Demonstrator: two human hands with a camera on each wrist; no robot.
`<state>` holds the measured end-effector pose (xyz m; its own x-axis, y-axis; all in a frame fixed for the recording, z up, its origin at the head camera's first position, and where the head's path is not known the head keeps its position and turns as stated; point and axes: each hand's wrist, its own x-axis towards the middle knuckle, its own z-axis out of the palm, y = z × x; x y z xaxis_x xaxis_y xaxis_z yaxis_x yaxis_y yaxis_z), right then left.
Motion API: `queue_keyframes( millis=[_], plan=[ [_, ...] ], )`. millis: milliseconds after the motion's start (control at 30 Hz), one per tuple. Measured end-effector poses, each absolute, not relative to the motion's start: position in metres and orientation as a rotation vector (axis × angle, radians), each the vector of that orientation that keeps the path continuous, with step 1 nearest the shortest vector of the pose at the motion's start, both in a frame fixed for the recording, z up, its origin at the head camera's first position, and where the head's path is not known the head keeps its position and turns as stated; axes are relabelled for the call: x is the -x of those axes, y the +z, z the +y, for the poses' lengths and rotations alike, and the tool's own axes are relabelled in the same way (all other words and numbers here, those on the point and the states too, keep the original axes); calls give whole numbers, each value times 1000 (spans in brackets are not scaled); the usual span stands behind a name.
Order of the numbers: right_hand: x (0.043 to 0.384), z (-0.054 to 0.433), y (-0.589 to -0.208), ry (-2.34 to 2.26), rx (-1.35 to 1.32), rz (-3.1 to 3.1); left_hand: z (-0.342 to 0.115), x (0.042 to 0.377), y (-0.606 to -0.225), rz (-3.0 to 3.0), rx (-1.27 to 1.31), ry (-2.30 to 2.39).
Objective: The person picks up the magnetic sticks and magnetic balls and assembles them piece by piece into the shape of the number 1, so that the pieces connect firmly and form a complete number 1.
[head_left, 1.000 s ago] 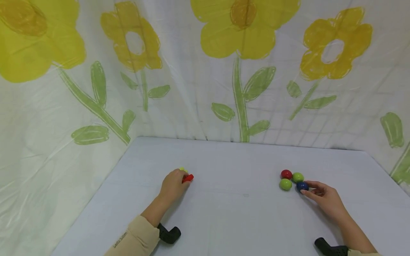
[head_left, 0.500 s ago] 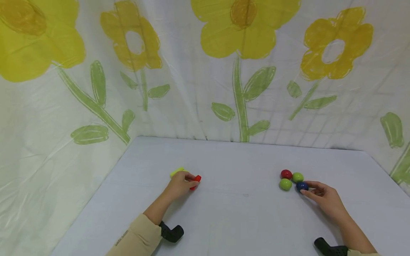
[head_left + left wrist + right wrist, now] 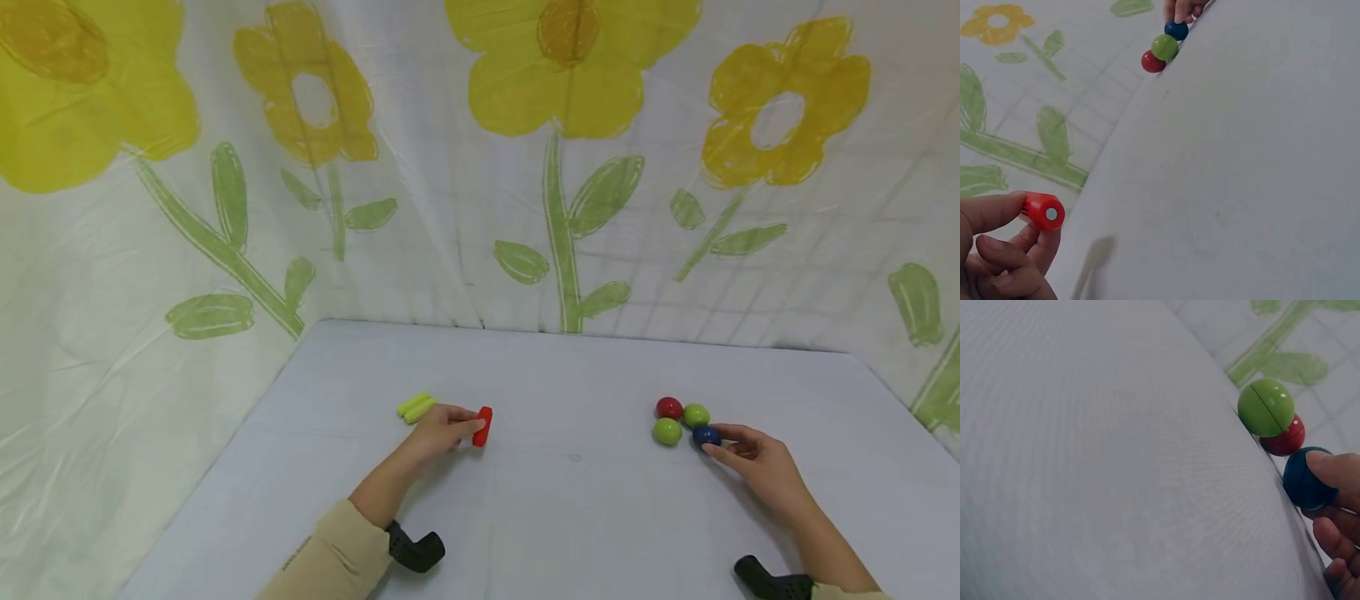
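Observation:
My left hand (image 3: 437, 435) pinches a red magnetic rod (image 3: 487, 414) between thumb and fingers over the left-centre of the table. In the left wrist view the red rod's end (image 3: 1051, 214) faces the camera and shows a round metal disc. On the right, my right hand (image 3: 774, 475) holds a dark blue ball (image 3: 703, 434) between thumb and fingertips. Close against the blue ball are a red ball (image 3: 669, 407) and two green balls, one behind (image 3: 696, 415) and one to the left (image 3: 667, 431). A seam line runs across a green ball (image 3: 1266, 407) in the right wrist view.
Two yellow rods (image 3: 418, 408) lie side by side behind the left hand. The white table (image 3: 570, 517) ends at the back against a curtain (image 3: 450, 208) printed with yellow flowers. Black wrist mounts (image 3: 417, 552) stick out from both sleeves.
The left hand has carried the red rod to the right, away from the yellow rods, and tilted it more upright. Both yellow rods now show. The right hand and balls have stayed put.

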<state>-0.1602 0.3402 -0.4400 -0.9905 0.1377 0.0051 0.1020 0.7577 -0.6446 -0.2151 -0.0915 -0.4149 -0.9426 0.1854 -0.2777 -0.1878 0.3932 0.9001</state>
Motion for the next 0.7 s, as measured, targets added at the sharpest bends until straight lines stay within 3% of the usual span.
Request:
queue_keyframes(
  millis=[700],
  plan=[
    [162,342,-441,1091,210,-2906,-54,196,-428,2359,-97,1558]
  ],
)
